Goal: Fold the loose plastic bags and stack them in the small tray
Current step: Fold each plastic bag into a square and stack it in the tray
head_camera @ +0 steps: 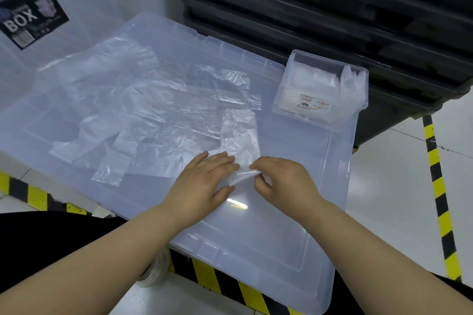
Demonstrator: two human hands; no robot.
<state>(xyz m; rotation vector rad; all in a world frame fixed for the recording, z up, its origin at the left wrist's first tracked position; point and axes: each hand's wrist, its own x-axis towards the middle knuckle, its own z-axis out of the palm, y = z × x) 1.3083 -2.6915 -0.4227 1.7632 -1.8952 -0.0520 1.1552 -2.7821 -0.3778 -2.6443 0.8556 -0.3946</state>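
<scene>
Hands meet at the lower centre of the frame: we see the left hand (204,181) lying flat, fingers straight, pressing on a thin clear crumpled plastic bag (239,135), while the right hand (284,181) pinches a raised edge of that bag between thumb and curled fingers. Beyond them, toward the centre and left, we find more loose clear plastic bags (143,94) spread overlapping on a large translucent plastic lid (294,225). At the lid's upper right corner sits a small clear plastic tray (309,121) holding folded clear bags (313,79). Black stacked crates (332,7) fill the upper right; yellow-and-black striped floor tape (435,174) runs down the right edge.
</scene>
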